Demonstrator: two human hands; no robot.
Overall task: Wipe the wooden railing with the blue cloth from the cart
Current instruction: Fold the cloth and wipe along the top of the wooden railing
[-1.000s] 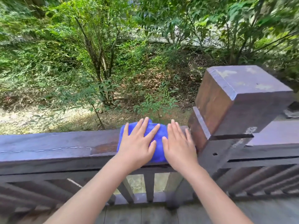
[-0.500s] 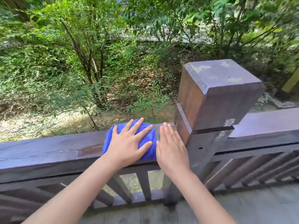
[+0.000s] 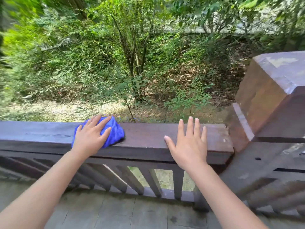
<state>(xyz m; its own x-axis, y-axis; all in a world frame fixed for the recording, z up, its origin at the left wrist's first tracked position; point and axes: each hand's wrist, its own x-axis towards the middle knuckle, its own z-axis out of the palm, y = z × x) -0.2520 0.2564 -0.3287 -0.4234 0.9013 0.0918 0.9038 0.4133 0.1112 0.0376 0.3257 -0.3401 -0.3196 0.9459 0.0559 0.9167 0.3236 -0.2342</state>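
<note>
Since earlier, our left hand [image 3: 92, 138], flat on blue cloth [image 3: 115, 134], slid left along wooden railing [image 3: 145, 138]; right hand [image 3: 189, 144] flat, empty.

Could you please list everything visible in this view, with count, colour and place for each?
cloth: one, blue, bunched on top of the rail, left of centre
rail: one, dark brown wood, running across the middle
post: one, brown wood with a pale worn top, at the rail's right end
slats: several, dark brown, slanted below the rail
floor: grey boards, bottom of view
bushes: many, green, on the slope beyond the rail
left hand: one, flat on the cloth
right hand: one, fingers spread over bare rail, apart from the cloth
</note>
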